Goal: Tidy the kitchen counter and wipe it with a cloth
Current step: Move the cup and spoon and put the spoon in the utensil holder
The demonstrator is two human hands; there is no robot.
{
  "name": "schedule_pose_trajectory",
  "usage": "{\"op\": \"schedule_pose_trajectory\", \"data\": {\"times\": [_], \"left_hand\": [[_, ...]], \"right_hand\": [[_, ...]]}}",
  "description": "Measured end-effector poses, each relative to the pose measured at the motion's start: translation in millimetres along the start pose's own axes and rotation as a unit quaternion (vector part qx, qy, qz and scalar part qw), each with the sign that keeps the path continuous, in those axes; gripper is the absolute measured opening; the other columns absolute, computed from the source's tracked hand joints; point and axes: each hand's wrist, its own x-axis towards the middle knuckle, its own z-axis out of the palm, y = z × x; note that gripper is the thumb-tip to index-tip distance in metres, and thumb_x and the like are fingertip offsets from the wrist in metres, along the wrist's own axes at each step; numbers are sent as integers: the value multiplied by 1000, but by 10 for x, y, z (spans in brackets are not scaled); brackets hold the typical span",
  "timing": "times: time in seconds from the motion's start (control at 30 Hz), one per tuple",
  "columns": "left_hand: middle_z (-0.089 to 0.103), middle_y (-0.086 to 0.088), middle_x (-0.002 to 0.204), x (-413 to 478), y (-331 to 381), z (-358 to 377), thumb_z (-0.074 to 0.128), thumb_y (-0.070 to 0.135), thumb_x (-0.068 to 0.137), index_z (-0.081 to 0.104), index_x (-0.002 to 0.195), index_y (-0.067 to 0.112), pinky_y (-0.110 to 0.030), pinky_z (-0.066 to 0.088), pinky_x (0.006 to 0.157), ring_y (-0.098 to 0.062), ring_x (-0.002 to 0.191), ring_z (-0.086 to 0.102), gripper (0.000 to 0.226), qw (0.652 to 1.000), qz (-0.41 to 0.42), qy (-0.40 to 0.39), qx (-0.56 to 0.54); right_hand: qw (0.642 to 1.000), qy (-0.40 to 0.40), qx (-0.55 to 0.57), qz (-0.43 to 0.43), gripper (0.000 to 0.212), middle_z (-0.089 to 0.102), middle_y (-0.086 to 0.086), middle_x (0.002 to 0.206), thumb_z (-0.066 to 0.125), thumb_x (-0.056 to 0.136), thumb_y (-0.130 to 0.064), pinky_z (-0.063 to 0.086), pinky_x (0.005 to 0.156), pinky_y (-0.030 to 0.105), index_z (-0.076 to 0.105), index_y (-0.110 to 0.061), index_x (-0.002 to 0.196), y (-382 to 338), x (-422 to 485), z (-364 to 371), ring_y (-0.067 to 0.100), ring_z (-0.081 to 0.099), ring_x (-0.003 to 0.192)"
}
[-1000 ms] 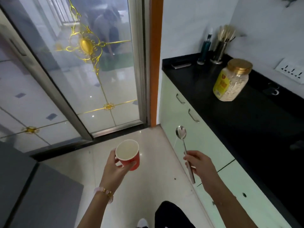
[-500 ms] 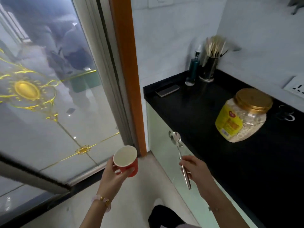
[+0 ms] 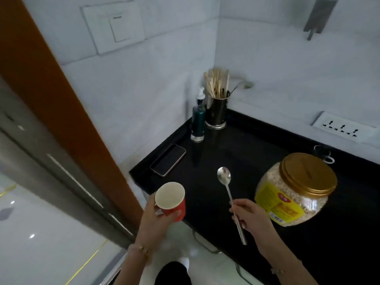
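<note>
My left hand grips a red paper cup with a pale, empty-looking inside, held upright over the left front corner of the black counter. My right hand holds a metal spoon by its handle, bowl pointing away from me, above the counter. To the right of the spoon stands a clear jar of oats with a gold lid and yellow label. No cloth is in view.
A phone lies face up near the counter's left edge. A dark pump bottle and a metal holder of wooden sticks stand in the back corner. A wall socket strip sits at right. An orange door frame rises at left.
The view has swung from the glass door and floor to the counter corner. Both hands, still holding cup and spoon, now sit over the counter's edge instead of over the floor.
</note>
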Motion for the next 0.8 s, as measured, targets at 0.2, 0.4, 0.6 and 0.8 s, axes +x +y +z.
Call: {"op": "schedule_pose_trajectory", "data": {"times": [0.2,0.4,0.6,0.8], "left_hand": [[59,14,114,945,275,184,80,-12,83,47,127,27,-9,53,87,-15,114,58,68,987,25,-136,82],[59,13,114,1510,473,557,82,-8,83,48,122,32,-9,56,89,2,102,59,66,971,46,-213,97],[58,15,116,1902,530,948,85,-6,80,45,130,27,-11,46,84,-1,107,58,72,963,45,-243,105],[59,18,110,2357,831,1406,82,-2,85,49,134,23,-32,44,105,-7,109,59,64,969,45,-221,99]], "right_hand": [[994,93,57,21,14,67,8,82,56,87,-4,47,61,21,65,-6,96,-196,299,163,14,60,68],[978,180,96,40,15,69,6,91,57,87,-9,45,62,21,64,-17,98,-364,527,191,15,63,78],[971,210,109,38,16,69,5,90,58,87,-11,46,64,21,64,-18,99,-519,769,120,14,63,79],[969,209,122,39,13,69,6,89,57,87,-11,49,66,23,64,-17,96,-695,1088,24,13,61,75]]}}
